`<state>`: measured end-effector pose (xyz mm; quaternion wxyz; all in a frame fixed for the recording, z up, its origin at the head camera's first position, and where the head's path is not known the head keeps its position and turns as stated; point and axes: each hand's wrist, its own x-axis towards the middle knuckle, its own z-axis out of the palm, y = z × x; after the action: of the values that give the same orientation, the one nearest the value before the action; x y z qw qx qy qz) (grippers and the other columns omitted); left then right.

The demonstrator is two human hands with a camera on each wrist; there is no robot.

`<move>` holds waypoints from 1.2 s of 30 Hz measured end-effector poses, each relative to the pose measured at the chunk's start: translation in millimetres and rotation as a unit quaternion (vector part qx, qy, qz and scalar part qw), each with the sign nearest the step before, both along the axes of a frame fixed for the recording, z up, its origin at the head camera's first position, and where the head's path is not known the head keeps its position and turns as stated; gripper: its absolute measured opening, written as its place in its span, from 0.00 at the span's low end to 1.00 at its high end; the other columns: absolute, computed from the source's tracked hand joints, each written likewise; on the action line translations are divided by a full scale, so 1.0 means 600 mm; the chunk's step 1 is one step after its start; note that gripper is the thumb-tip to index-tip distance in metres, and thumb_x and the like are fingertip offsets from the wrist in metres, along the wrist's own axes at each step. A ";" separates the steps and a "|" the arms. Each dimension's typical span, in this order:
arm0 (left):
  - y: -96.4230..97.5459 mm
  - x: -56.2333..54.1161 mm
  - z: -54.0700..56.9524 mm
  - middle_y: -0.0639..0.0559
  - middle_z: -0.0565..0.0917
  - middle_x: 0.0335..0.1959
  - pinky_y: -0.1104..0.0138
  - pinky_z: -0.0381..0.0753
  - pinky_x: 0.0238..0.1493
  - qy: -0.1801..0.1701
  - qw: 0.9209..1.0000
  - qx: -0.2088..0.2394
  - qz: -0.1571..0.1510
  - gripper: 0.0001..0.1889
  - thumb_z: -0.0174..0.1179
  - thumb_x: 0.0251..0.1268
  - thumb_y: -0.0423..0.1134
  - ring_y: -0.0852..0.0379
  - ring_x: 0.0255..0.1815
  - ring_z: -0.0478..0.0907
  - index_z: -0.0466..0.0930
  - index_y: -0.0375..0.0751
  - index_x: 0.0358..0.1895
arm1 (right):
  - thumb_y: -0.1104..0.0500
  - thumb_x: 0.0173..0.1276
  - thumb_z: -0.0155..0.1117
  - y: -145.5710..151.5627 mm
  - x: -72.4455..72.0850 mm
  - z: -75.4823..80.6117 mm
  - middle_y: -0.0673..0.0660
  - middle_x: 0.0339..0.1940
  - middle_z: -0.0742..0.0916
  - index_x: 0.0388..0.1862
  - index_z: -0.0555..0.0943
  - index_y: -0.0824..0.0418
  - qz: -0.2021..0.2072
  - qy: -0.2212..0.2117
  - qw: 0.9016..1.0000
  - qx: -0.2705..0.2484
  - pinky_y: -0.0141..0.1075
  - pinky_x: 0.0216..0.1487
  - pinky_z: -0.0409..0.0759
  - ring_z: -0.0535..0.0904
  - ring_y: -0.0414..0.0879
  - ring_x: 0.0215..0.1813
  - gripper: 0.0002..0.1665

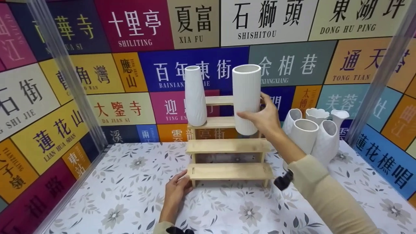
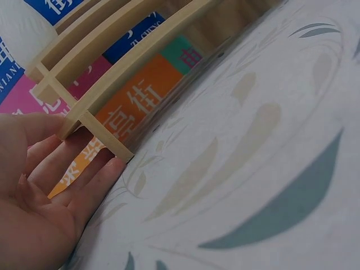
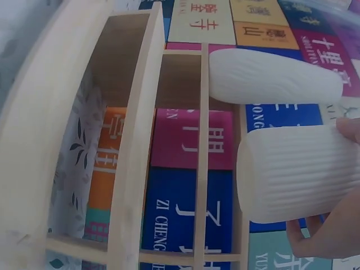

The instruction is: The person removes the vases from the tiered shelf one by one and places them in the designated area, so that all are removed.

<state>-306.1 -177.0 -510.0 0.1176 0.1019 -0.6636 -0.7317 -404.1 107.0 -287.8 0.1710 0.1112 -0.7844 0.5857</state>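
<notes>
My right hand [image 1: 265, 117] grips a tall white ribbed vase [image 1: 247, 97], thumb across its front and fingers behind. The vase is upright, mouth up, overlapping the upper shelves in the head view; its base shows apart from the nearest shelf in the right wrist view. A slim white vase [image 1: 196, 97] stands at the left end of an upper shelf of the light wooden stepped stand [image 1: 227, 146]. At the stand's lower left front corner, my left hand [image 1: 175, 190] holds the end of the bottom step, its fingers [image 2: 107, 180] around the leg.
Several white vases [image 1: 305, 133] of different shapes stand grouped right of the stand. A floral cloth [image 1: 136, 188] covers the table. Behind is a wall of coloured panels [image 1: 198, 29] with lettering, and clear posts [image 1: 70, 74] rise at both sides.
</notes>
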 end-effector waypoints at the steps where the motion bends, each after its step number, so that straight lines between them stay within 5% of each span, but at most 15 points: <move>1: -0.002 0.000 0.000 0.30 0.83 0.56 0.63 0.89 0.47 -0.001 1.000 0.004 0.001 0.24 0.60 0.72 0.38 0.51 0.49 0.86 0.73 0.30 0.67 | 0.54 0.49 0.83 0.006 0.009 -0.001 0.62 0.72 0.74 0.78 0.60 0.55 0.004 -0.003 1.000 0.006 0.55 0.70 0.75 0.74 0.58 0.69 0.60; 9: -0.012 -0.001 -0.001 0.30 0.83 0.56 0.63 0.89 0.47 0.001 1.000 0.016 0.008 0.24 0.60 0.71 0.36 0.50 0.49 0.86 0.74 0.30 0.66 | 0.53 0.48 0.84 0.048 0.068 -0.022 0.63 0.71 0.72 0.79 0.58 0.57 0.013 -0.014 0.999 0.030 0.57 0.69 0.76 0.73 0.60 0.66 0.62; 19: -0.001 0.002 0.001 0.31 0.83 0.56 0.62 0.89 0.47 -0.008 1.000 0.002 0.002 0.25 0.59 0.73 0.39 0.48 0.50 0.86 0.72 0.31 0.68 | 0.52 0.49 0.84 0.094 0.114 -0.080 0.64 0.72 0.71 0.80 0.56 0.55 0.022 -0.024 0.999 0.011 0.60 0.71 0.73 0.71 0.62 0.70 0.64; 28: 0.004 0.001 0.002 0.30 0.83 0.56 0.62 0.90 0.47 -0.013 1.000 0.001 0.003 0.25 0.59 0.73 0.39 0.48 0.49 0.87 0.72 0.31 0.68 | 0.54 0.52 0.83 0.152 0.131 -0.128 0.65 0.73 0.70 0.80 0.55 0.55 -0.023 -0.046 0.999 -0.014 0.59 0.68 0.75 0.70 0.61 0.69 0.62; 36: 0.004 0.003 0.001 0.30 0.83 0.57 0.62 0.89 0.47 -0.006 1.000 0.011 0.000 0.24 0.59 0.72 0.38 0.49 0.50 0.86 0.73 0.31 0.68 | 0.52 0.53 0.82 0.198 0.136 -0.124 0.64 0.72 0.71 0.81 0.54 0.55 -0.066 -0.033 0.997 -0.001 0.60 0.68 0.74 0.70 0.59 0.68 0.63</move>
<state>-304.3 -174.8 -509.3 0.1126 0.1075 -0.6562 -0.7384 -322.5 225.5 -361.9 0.1835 0.0397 -0.7949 0.5770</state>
